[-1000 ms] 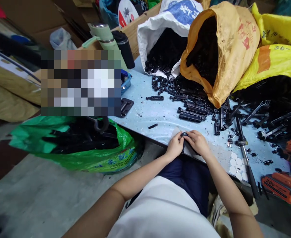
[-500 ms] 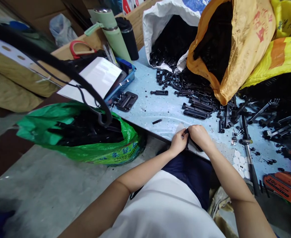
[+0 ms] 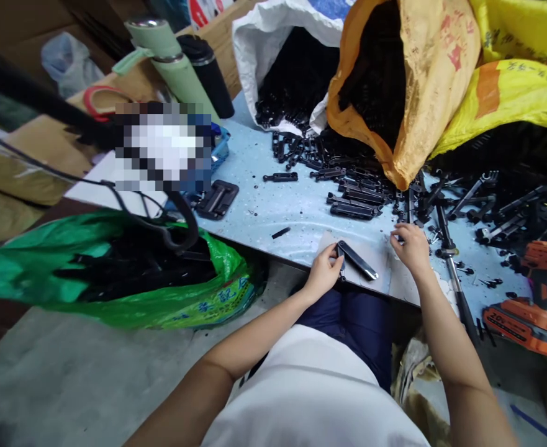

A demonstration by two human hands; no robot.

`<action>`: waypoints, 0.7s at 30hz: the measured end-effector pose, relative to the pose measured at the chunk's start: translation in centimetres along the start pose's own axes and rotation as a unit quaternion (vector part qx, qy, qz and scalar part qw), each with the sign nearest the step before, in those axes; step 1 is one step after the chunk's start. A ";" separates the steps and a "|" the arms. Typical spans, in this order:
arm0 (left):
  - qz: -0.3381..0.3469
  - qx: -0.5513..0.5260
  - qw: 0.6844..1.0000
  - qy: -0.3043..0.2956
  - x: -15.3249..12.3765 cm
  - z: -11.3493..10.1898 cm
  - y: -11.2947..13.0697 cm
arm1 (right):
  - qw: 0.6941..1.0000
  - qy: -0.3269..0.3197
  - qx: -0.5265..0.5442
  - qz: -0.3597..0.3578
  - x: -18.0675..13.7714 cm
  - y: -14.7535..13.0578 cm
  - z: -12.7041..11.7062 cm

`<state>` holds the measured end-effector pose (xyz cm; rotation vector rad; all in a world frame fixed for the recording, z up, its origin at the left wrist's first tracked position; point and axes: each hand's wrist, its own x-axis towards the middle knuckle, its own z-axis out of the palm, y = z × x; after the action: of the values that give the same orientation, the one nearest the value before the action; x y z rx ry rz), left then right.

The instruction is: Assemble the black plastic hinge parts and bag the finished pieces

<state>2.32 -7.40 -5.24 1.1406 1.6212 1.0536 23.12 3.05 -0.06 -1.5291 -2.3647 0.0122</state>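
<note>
My left hand point(image 3: 323, 271) is closed on the upper end of a black hinged arm point(image 3: 357, 261). Its long section slants down to the right over a pale sheet point(image 3: 385, 273) at the table's front edge; a shorter section hangs below my fingers. My right hand point(image 3: 411, 248) is off the arm, above the table to the right, with bent fingers and a small gap between thumb and forefinger. Nothing shows in it. Just beyond it lie small screws point(image 3: 434, 237) and a long black-and-silver tool point(image 3: 454, 273).
Black parts point(image 3: 354, 205) lie in rows before the white sack point(image 3: 245, 62), orange sack point(image 3: 422, 93) and yellow sack point(image 3: 478, 112). An orange power drill point(image 3: 529, 310) stands right. A green bag point(image 3: 161, 304) sits left, below a dark curved bar point(image 3: 189, 230). Bottles point(image 3: 184, 81) stand at the back.
My right hand has let go of the black hinged arm and moved right, toward the screws. My left hand keeps hold of it. The view has shifted slightly to the right.
</note>
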 end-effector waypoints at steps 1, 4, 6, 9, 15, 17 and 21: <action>0.037 0.059 0.997 0.015 -0.2 -0.4 0.3 | 1.000 -0.008 -0.001 0.010 -0.4 0.7 0.1; 0.218 0.233 0.948 0.006 -0.2 -1.6 1.4 | 0.997 0.010 -0.007 0.070 -0.4 2.6 -0.2; 0.345 0.312 0.879 -0.103 0.4 -1.9 2.5 | 0.993 0.019 -0.027 0.111 0.9 3.4 -0.5; 0.418 0.411 0.768 -0.260 1.4 -1.3 4.1 | 0.980 -0.031 -0.082 0.179 4.4 3.1 -0.3; 0.364 0.533 0.719 -0.257 1.6 0.4 6.0 | 0.949 -0.102 -0.114 0.276 8.4 1.9 0.1; 0.339 0.540 0.728 -0.251 1.5 0.3 5.8 | 0.967 -0.053 -0.086 0.235 6.9 2.0 -1.0; 0.314 0.496 0.762 -0.273 2.0 -0.1 5.2 | 0.993 -0.109 0.030 -0.031 0.0 1.6 -4.2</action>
<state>2.99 -4.35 -0.63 2.5421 1.2746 0.0300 25.68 3.06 3.63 -1.4928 -2.5530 0.2474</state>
